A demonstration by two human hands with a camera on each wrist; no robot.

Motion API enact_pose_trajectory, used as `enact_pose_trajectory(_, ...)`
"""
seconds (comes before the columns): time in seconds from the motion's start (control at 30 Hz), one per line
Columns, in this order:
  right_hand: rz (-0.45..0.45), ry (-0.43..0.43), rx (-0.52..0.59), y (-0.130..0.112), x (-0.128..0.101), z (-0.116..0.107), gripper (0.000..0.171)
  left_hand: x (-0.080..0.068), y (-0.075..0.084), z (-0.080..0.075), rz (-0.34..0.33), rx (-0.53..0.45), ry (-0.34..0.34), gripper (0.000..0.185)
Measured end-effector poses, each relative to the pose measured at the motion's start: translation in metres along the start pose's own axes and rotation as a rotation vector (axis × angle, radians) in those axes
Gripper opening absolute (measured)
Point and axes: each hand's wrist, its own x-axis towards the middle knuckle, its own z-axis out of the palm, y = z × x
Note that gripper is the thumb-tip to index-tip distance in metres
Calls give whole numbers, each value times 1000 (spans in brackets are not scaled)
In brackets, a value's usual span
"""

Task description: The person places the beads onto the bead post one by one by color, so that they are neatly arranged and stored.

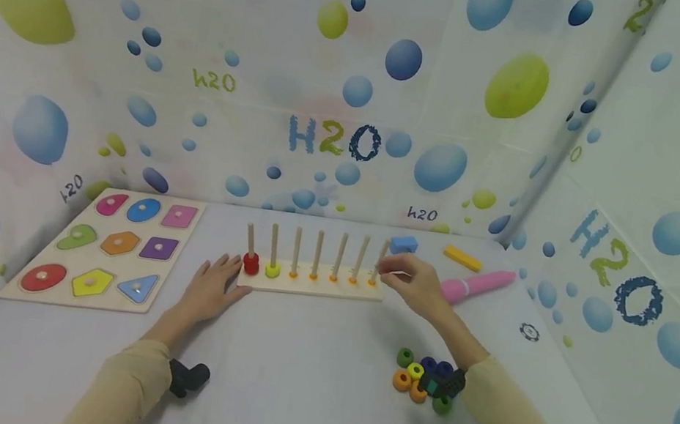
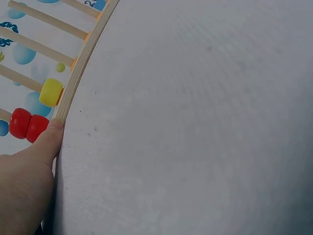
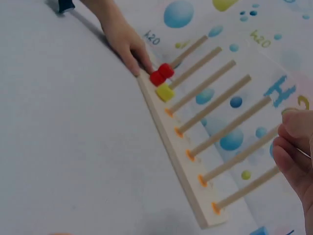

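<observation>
A wooden peg board (image 1: 311, 287) stands on the table with a row of upright pegs. Two red beads (image 1: 250, 263) are stacked on its leftmost peg, and one yellow bead (image 1: 272, 270) sits on the peg beside it. The left hand (image 1: 210, 289) rests at the board's left end, its thumb touching the front edge near the red beads. At the other end, the right hand (image 1: 412, 283) hovers by the last peg with fingers loosely bent. Nothing shows in its fingers, though they partly hide each other in the right wrist view.
Loose beads (image 1: 402, 380) in several colours lie under the right forearm. A shape puzzle board (image 1: 7, 289) is at left. Behind the right hand lie a blue block (image 1: 404, 244), a yellow stick (image 1: 462, 258) and a pink tube-like object (image 1: 489, 284). Patterned sheets (image 1: 269, 156) enclose the table.
</observation>
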Motion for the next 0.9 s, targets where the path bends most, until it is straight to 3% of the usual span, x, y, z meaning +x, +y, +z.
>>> enact_pose_trajectory(0.2,120,-54,21,44,-37,-16,21,3,-4,-5,-5,0,8,70)
enact_pose_trajectory(0.37,163,-108,7,59,-70,-25,18,4,-2,-7,-15,-1,-4,71)
enact_pose_trajectory(0.63,49,-293,-145,42,-104,-30,22,4,0,-9,-22,-3,-18,70)
enact_pose_trajectory(0.9,37,-329,-254,59,-119,-33,29,0,-1,-2,-1,-18,-10,70)
